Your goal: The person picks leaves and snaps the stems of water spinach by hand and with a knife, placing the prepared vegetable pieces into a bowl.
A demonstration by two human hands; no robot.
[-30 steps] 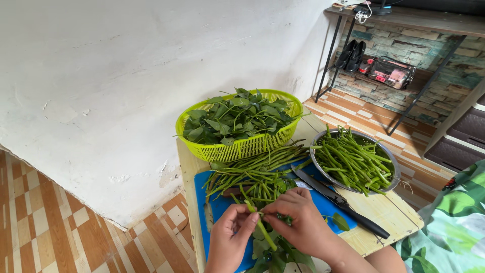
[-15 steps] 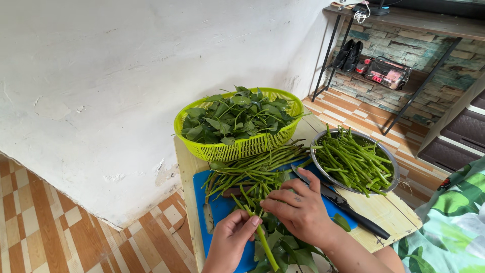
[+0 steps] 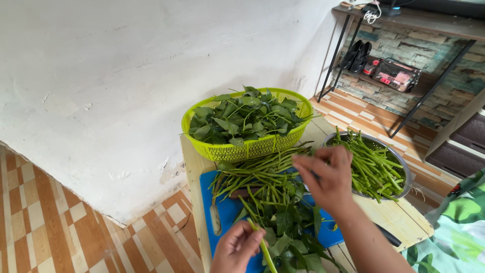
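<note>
Head view, the only one I have. My left hand (image 3: pixel 236 247) sits low at the bottom edge, fingers curled and pinched around a single green stem (image 3: pixel 263 247) that runs down out of the frame. The stem is over the near end of the blue cutting board (image 3: pixel 222 207), just beside a loose heap of leafy stalks (image 3: pixel 288 227).

My right hand (image 3: pixel 323 177) is raised above the board, fingers spread and slightly blurred, holding nothing I can see. It hovers between the bundle of bare stems (image 3: pixel 257 174) lying across the board and the metal bowl (image 3: pixel 404 167) of trimmed stems on the right.

A black knife handle (image 3: pixel 389 235) shows past my right forearm; the blade is mostly hidden behind the hand.

A lime plastic basket (image 3: pixel 247 146) full of picked leaves stands at the far end of the small wooden table (image 3: pixel 394 215), touching the bare stems. The table is pushed up near a white wall (image 3: pixel 126 76). Tiled floor (image 3: pixel 45 227) to the left. A metal rack (image 3: pixel 404 55) with black shoes and a pouch stands far right.
</note>
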